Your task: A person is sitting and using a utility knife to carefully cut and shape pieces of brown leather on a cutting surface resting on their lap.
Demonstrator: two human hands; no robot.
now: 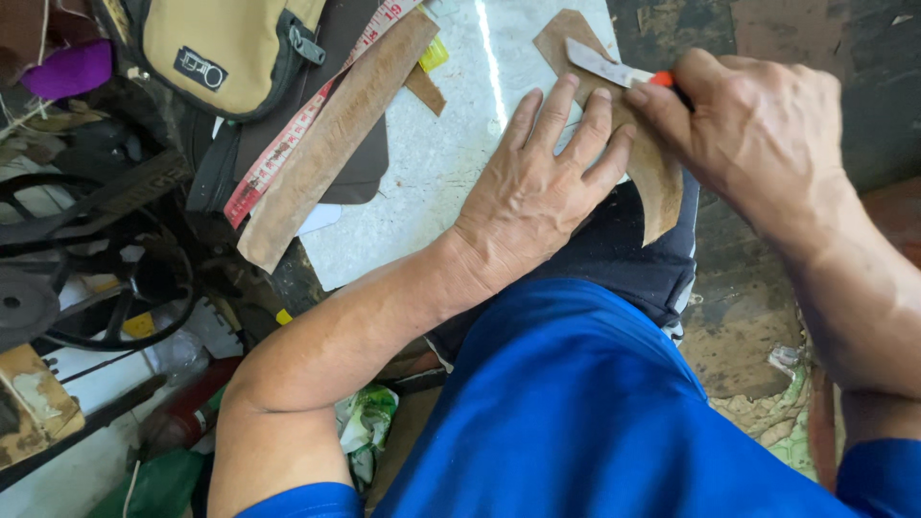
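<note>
The fingers (566,120) of the left hand (537,192) lay spread and flat, open, pressing down on a curved piece of brown leather (657,177) that rested on a pale marbled surface (451,144) set across the person's lap. The right hand (743,129) was closed around a knife (604,65) with an orange handle, its flat metal blade lying on the upper part of the leather, just beyond the left fingertips. The leather bent from the top of the slab down past its right edge, over the dark trousers (624,254). To the left on the same surface lay a long brown leather strip (326,144), tilted, with a red and white measuring tape (288,144) running alongside and touching it. A small brown scrap (424,89) sat beside the strip, near a bit of yellow. Beyond the strip, a tan bag (225,48) with a dark zip rested at the top left. Black iron wheels (106,278) of a machine stood at the far left, well apart from the hands. The person wore a blue shirt (595,412).
</note>
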